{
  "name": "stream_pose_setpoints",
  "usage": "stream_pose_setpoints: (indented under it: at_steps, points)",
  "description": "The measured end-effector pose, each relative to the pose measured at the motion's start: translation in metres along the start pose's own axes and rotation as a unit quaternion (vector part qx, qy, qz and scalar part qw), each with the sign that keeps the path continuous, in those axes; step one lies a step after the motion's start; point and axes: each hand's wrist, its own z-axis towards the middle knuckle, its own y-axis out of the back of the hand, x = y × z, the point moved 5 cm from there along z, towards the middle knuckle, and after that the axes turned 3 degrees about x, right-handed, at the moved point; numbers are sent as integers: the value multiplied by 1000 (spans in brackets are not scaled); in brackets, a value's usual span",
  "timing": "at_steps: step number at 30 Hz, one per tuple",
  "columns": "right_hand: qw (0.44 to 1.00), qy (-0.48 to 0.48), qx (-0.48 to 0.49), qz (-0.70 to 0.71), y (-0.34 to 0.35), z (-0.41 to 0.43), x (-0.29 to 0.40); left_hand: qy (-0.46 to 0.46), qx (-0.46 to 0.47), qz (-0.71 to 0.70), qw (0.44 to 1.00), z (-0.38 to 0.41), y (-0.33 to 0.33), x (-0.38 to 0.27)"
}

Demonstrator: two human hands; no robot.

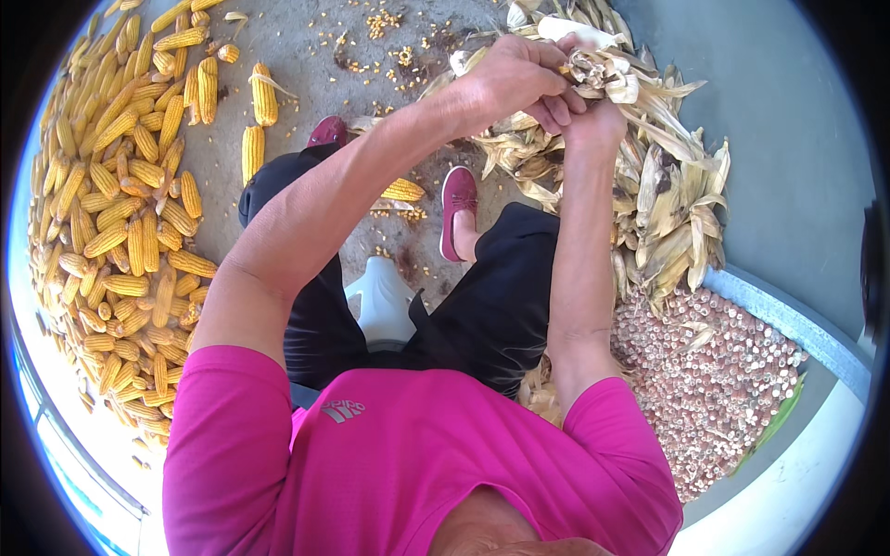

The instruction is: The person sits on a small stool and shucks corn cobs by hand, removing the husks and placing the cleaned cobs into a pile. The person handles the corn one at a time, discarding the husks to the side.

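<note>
A bunch of dry corn husks (603,75) is between my two hands at the top right, above a husk heap. My left hand (525,80) reaches across from the left, its thumb and forefinger at the bunch's near edge. Its other fingers curl down beside my right wrist. My right hand (596,124) comes up from below and holds the bunch; husk leaves and the left hand hide most of its fingers. A broad pale husk leaf (570,29) sticks up behind the bunch. Whether a cob is inside the husks is hidden.
Husked yellow corn cobs (132,229) form a large pile on the left. Loose kernels (382,24) lie on the concrete floor (299,42). The husk heap (660,208) is at the right, near many stacked reddish cob ends (702,389) and a metal rail (786,313). A pale plastic seat (379,299) shows between my legs.
</note>
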Motion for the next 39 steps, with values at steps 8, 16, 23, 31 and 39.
stream_pose_setpoints:
  at_steps: [8,16,23,31,39]
  points:
    - [998,-17,-27,52,-1,1,-3,10,-27,58,998,-1,-2,-6]
    - [994,-23,-67,-86,-11,-6,-19,7,-133,182,974,4,8,7]
    - [982,-12,-48,-184,0,1,-5,31,-112,23,993,4,9,8]
    - [984,-22,-14,-175,-3,0,-1,41,0,68,997,-4,1,-5]
    - [988,-94,42,-117,-12,-7,-4,71,-43,100,992,-4,7,-4]
